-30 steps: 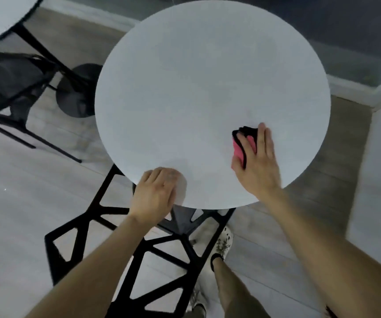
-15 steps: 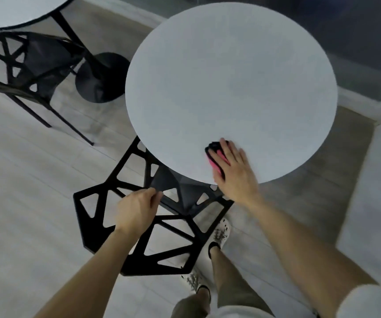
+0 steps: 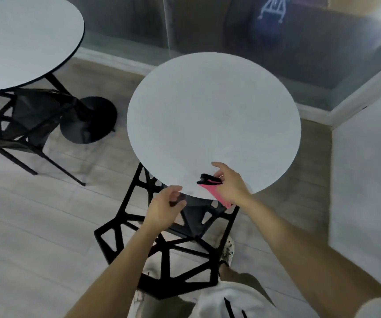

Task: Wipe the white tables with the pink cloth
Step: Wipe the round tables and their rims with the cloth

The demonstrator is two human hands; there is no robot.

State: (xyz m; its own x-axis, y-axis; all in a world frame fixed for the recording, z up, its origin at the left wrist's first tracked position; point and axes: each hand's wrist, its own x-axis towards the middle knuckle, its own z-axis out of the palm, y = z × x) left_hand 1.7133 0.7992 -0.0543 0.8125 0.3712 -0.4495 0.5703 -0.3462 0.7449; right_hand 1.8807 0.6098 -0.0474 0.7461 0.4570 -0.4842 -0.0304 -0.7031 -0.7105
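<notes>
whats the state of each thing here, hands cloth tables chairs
pink cloth, bunched, one end hanging past the table edge
right hand, pinching the cloth
left hand, loosely curled, holding nothing
near table, upright, cloth at its front edge
far table, upright, partly out of frame
near chair, pushed partly under near table
far chair, tucked under far table

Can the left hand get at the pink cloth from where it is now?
Probably yes. The left hand is at the near edge of the white table, close beside the pink cloth that the right hand holds. Nothing lies between them.
</notes>
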